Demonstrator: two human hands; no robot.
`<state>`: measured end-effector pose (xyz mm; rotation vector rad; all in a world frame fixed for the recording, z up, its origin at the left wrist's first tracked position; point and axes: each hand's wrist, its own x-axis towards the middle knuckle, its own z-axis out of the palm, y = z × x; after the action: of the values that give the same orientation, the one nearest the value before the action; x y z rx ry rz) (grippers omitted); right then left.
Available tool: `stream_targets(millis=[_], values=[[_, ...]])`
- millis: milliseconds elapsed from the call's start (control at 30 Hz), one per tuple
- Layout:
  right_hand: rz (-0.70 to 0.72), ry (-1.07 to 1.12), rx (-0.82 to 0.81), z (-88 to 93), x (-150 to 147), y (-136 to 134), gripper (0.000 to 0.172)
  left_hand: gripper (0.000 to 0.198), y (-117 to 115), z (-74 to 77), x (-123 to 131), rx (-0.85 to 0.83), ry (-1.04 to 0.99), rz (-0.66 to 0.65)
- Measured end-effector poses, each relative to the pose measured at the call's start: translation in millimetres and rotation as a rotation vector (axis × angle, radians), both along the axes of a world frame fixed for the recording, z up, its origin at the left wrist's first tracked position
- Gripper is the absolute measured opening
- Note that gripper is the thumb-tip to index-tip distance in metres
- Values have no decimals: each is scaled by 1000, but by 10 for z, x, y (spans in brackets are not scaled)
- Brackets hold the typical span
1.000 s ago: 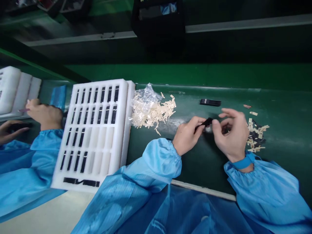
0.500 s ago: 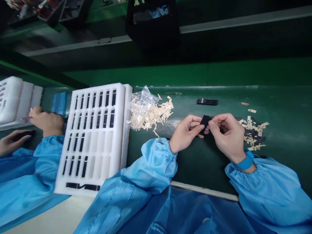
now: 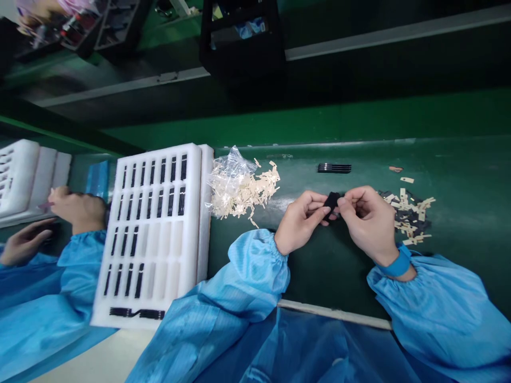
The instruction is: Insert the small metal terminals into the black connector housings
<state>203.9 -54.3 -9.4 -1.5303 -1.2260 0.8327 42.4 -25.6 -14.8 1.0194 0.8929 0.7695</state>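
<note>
My left hand (image 3: 302, 221) grips a small black piece (image 3: 331, 205) between thumb and fingers above the green bench. Pinched at the right edge of that piece, my right hand (image 3: 369, 221) has thumb and forefinger together; any small part between them is too tiny to make out. Beyond my hands lies a row of slim black parts (image 3: 334, 168) side by side. To the right of my right hand is a mixed pile of cream and dark pieces (image 3: 411, 215). A heap of cream pieces (image 3: 249, 192) spills from a clear plastic bag (image 3: 232, 164) on the left.
A white foam tray (image 3: 192, 239), partly filled with black parts, stands at the left on another one. Further left, a co-worker's hands (image 3: 77, 211) work near more foam trays (image 3: 24, 181). A black bin (image 3: 243, 48) sits on the shelf above.
The view has shifted slightly, so most things on the bench appear a little lower or further left. The black piece is tilted differently between my hands, which stay together.
</note>
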Motion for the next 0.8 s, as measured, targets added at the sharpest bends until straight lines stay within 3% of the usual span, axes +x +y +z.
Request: stream_targets(millis=[133,400,800], values=[[55,106,-17,45,32,31,18,43,39,64,-56,-56,-45,-43],[360,464,-139,94,156,69,26,45,105,155,-193,-374,-272,-255],[412,480,-78,196,60,35,20,42,140,112,-216,-489,-368,-264]])
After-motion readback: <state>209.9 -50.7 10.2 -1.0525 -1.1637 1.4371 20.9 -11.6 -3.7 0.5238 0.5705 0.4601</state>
